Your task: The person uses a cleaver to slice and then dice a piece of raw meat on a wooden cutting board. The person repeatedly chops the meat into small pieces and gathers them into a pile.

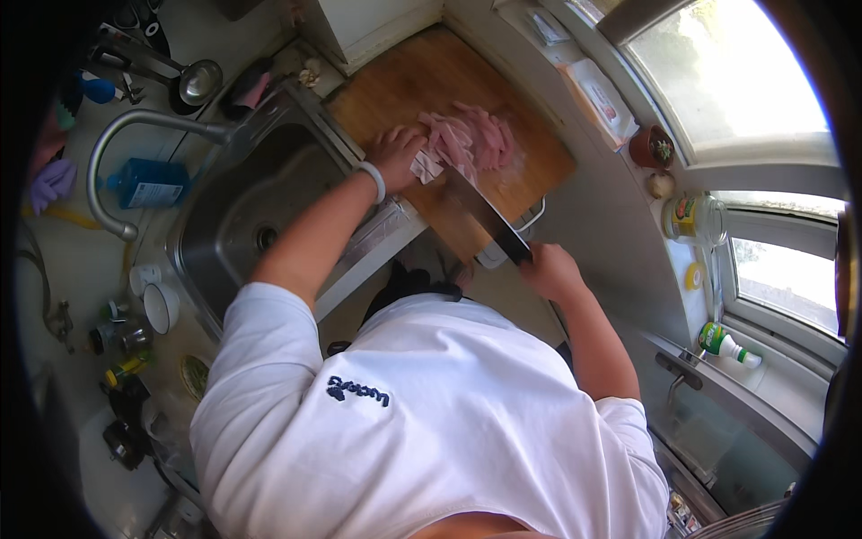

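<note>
My right hand (553, 271) grips the handle of a Chinese cleaver (486, 212), whose blade is partly blurred. The blade's far end touches the near side of a heap of pale pink raw meat strips (495, 138). With fingers bent, my left hand (397, 158) holds down the meat at the heap's left side, close to the blade. Part of that meat is hidden under the fingers. Both hands are over a wooden cutting board (397, 81), which lies beside the sink.
A steel sink (222, 202) with a curved faucet (97, 162) lies left of the board. A blue bottle (151, 183) and a white bowl (161, 308) stand beyond it. The windowsill at right holds a potted plant (652, 147), a glass jar (697, 220) and a green-white bottle (727, 345).
</note>
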